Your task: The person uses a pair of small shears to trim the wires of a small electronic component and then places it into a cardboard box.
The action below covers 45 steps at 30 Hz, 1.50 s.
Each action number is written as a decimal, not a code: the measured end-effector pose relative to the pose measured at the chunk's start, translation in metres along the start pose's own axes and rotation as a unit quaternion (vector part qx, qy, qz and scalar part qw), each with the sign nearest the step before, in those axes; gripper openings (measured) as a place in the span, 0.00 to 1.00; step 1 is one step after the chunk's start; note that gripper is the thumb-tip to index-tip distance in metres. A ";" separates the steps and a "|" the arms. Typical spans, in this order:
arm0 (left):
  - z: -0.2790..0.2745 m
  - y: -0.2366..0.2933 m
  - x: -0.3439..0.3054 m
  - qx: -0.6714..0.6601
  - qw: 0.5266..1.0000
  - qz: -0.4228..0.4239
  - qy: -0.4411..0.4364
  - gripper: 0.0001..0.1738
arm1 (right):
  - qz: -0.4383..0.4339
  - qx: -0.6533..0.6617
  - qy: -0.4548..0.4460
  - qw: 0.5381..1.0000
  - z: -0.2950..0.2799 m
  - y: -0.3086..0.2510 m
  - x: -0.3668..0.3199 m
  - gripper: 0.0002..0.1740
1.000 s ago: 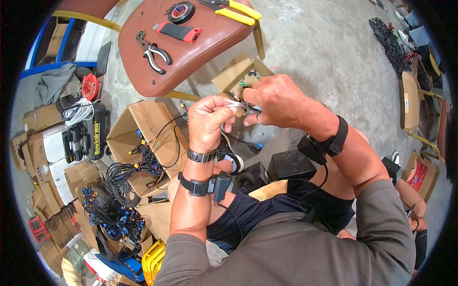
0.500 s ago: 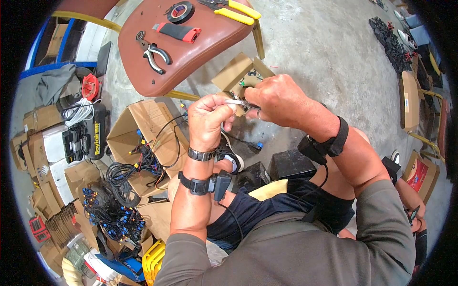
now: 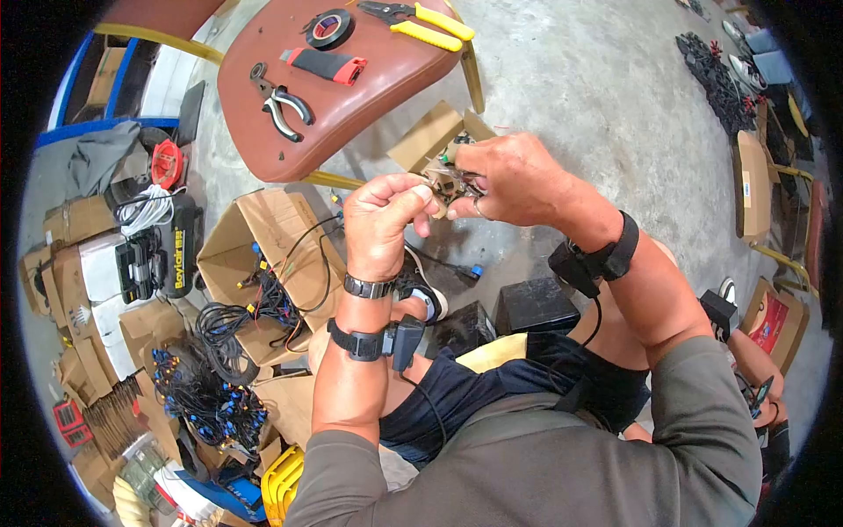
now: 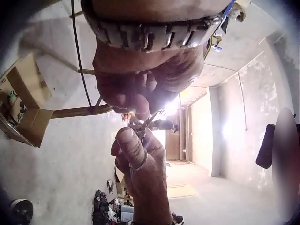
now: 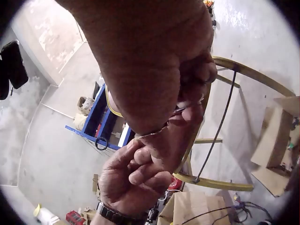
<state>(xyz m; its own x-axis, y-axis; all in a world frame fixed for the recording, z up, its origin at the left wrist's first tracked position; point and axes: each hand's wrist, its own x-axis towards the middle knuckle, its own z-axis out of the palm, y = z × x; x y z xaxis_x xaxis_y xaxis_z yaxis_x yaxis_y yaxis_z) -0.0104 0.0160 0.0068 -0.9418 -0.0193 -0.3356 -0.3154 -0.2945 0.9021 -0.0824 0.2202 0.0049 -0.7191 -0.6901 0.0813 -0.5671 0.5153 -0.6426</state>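
In the middle of the head view, my left hand [image 3: 386,215] pinches a thin pale strip between thumb and fingertips. Facing it, my right hand [image 3: 509,180], a ring on one finger, grips a small dark metal tool [image 3: 470,180], mostly hidden by the fingers. From the left wrist, thin metal ends [image 4: 140,126] show between the two hands, with fingertips close together. The right wrist view has the right hand [image 5: 154,108] covering most of the work. Under the hands runs a black cable with a blue connector [image 3: 475,270].
A brown chair seat [image 3: 351,97] ahead bears pliers [image 3: 283,110], a knife [image 3: 323,66], black tape [image 3: 330,30] and a yellow-handled tool [image 3: 426,26]. A small open carton [image 3: 421,140] stands beyond my hands. At left are a carton of cables [image 3: 290,237] and a tangled cable pile [image 3: 206,395].
My right hand has drawn slightly away from the left and upward, widening the gap between them. The pale strip shows less than before. The left hand stays nearly in place.
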 end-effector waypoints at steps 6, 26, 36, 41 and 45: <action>-0.001 -0.002 0.002 0.003 1.000 0.005 0.002 0.08 | -0.032 -0.002 0.002 0.999 -0.001 -0.006 0.000 0.22; -0.001 0.001 0.002 -0.021 1.000 0.002 0.008 0.09 | -0.020 -0.011 -0.023 0.999 0.000 -0.002 0.002 0.20; -0.003 0.000 0.002 0.014 1.000 0.012 0.001 0.09 | -0.034 -0.016 -0.005 0.999 0.001 0.002 0.002 0.18; -0.004 0.002 0.002 0.024 1.000 0.018 -0.007 0.09 | -0.032 -0.036 -0.003 0.999 0.001 0.001 0.003 0.17; -0.005 0.003 0.001 0.028 0.999 0.022 -0.006 0.10 | -0.036 -0.051 -0.006 0.998 0.000 0.001 0.003 0.17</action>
<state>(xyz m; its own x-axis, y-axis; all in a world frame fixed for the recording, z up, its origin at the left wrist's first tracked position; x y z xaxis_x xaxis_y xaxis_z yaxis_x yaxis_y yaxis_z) -0.0118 0.0109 0.0076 -0.9560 -0.0188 -0.2929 -0.2801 -0.2404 0.9294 -0.0847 0.2184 0.0043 -0.6707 -0.7328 0.1149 -0.6555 0.5130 -0.5542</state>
